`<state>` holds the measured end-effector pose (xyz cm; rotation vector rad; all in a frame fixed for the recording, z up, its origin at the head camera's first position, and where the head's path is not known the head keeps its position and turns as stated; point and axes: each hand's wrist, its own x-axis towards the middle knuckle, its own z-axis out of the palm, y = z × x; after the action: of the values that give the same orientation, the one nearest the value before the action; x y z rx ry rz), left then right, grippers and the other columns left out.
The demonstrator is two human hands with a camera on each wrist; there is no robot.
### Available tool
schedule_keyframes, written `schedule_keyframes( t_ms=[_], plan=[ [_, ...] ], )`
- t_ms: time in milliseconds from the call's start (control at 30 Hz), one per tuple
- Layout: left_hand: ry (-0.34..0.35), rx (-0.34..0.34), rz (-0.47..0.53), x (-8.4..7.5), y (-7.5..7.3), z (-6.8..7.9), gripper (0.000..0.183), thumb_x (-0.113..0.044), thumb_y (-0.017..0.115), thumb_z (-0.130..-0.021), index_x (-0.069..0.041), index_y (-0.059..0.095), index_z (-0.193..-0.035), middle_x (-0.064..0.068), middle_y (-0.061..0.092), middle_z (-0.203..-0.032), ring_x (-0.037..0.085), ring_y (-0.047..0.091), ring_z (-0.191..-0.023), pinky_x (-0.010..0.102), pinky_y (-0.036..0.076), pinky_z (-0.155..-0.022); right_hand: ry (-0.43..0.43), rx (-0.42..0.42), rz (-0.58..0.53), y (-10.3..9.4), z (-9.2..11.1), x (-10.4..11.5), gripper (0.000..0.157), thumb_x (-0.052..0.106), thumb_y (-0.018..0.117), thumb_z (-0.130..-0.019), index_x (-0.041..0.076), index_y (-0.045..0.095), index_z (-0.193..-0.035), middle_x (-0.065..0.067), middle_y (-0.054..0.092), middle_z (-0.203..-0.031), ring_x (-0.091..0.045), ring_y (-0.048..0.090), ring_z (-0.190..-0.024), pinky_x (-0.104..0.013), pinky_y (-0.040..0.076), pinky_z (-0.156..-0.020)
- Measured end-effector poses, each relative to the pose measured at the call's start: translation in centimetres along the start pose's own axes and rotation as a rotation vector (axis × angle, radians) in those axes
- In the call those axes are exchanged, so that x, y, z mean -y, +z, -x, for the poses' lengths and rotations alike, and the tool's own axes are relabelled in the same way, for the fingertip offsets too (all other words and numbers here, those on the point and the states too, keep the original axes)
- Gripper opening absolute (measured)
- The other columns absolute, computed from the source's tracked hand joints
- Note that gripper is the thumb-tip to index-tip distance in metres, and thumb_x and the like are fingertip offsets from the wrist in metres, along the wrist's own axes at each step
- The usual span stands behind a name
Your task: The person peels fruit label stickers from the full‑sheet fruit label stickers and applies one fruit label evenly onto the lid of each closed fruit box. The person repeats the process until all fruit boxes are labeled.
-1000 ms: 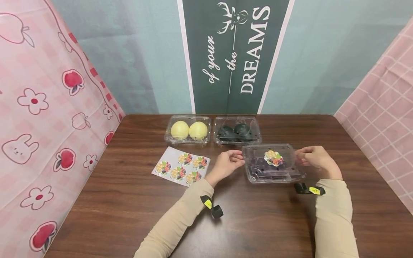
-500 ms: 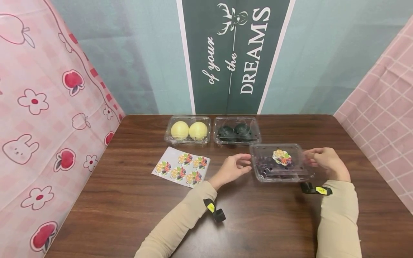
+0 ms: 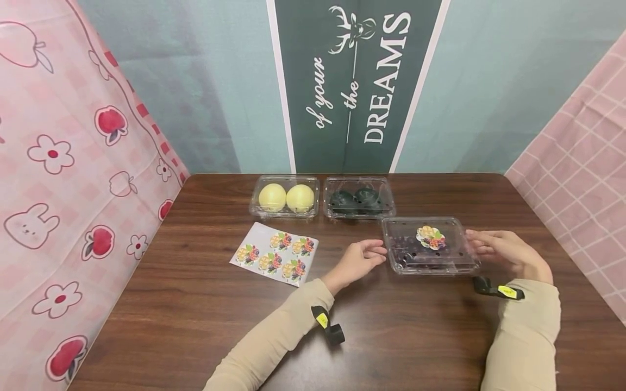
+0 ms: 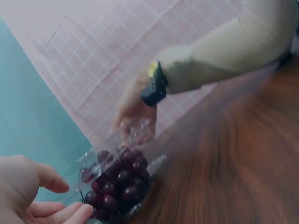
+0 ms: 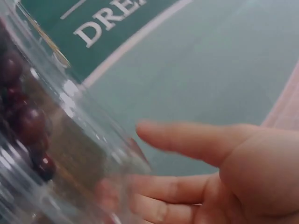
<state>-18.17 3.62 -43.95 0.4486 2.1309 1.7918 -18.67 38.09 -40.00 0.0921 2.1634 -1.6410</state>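
A clear lidded plastic box of dark red grapes (image 4: pixel 114 184) lies at the right of the table, a round fruit sticker (image 3: pixel 431 238) on its lid. Beside the box's left end is my left hand (image 3: pixel 359 263), its fingertips at or very near the wall; the left wrist view shows thumb and fingers apart. At the opposite end my right hand (image 3: pixel 508 252) has its fingers extended against or just beside the plastic. In the right wrist view the right thumb (image 5: pixel 187 140) stands away from the box. Whether the fingertips touch the box is hard to tell.
Two more clear boxes stand along the back edge: one with two pale yellow round fruits (image 3: pixel 286 197), one with dark green fruits (image 3: pixel 359 199). A sheet of round fruit stickers (image 3: pixel 276 255) lies left of my left hand. Fabric hangs behind the table and along both sides.
The grape box has shifted to the right, both hands moving along with it. In the last half second my right hand has drawn slightly farther right and its fingers have loosened.
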Motion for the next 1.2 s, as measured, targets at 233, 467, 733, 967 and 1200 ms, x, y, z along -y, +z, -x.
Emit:
schedule_keyframes(
  t_ms=[233, 467, 733, 967, 1200],
  plan=[
    [-0.041, 0.006, 0.075, -0.2, 0.5, 0.1, 0.037, 0.001, 0.057, -0.09, 0.009, 0.055, -0.126, 0.026, 0.068, -0.114, 0.038, 0.067, -0.106, 0.014, 0.051, -0.078, 0.011, 0.031, 0.124, -0.1, 0.2, -0.6, 0.024, 0.022, 0.049, -0.101, 0.036, 0.066, -0.093, 0.025, 0.068, -0.093, 0.005, 0.065, -0.088, -0.017, 0.054, -0.076],
    [-0.069, 0.012, 0.112, -0.5, 0.8, 0.3, 0.038, 0.0, 0.06, -0.089, 0.007, 0.057, -0.126, 0.023, 0.069, -0.115, 0.033, 0.068, -0.108, 0.019, 0.054, -0.079, 0.037, -0.008, 0.171, -0.4, 0.4, -0.6, 0.02, 0.026, 0.052, -0.1, 0.039, 0.065, -0.092, 0.028, 0.067, -0.093, 0.01, 0.064, -0.089, -0.016, 0.054, -0.076],
    [-0.089, 0.032, 0.141, -1.0, 1.5, 0.0, 0.038, -0.002, 0.062, -0.089, 0.005, 0.059, -0.126, 0.021, 0.067, -0.122, 0.033, 0.066, -0.113, 0.024, 0.055, -0.09, 0.001, 0.0, 0.058, -1.3, 0.7, -1.3, 0.029, 0.019, 0.049, -0.101, 0.04, 0.068, -0.092, 0.026, 0.069, -0.094, 0.008, 0.065, -0.086, -0.014, 0.054, -0.074],
    [-0.075, 0.073, 0.069, -1.6, 2.5, -0.2, 0.038, -0.005, 0.06, -0.091, 0.004, 0.058, -0.127, 0.019, 0.067, -0.124, 0.026, 0.068, -0.112, 0.023, 0.053, -0.094, -0.005, -0.048, -0.075, -1.9, 1.1, -1.9, 0.033, 0.016, 0.049, -0.101, 0.036, 0.071, -0.088, 0.022, 0.071, -0.089, 0.005, 0.067, -0.082, -0.013, 0.053, -0.071],
    [-0.078, 0.085, 0.076, -1.9, 3.5, -0.5, 0.038, -0.005, 0.058, -0.092, 0.003, 0.057, -0.13, 0.021, 0.068, -0.119, 0.026, 0.067, -0.114, 0.023, 0.052, -0.095, 0.048, -0.113, -0.123, -2.1, 1.2, -2.0, 0.028, 0.021, 0.052, -0.099, 0.035, 0.071, -0.083, 0.022, 0.072, -0.084, 0.006, 0.067, -0.079, -0.013, 0.053, -0.069]
  ],
)
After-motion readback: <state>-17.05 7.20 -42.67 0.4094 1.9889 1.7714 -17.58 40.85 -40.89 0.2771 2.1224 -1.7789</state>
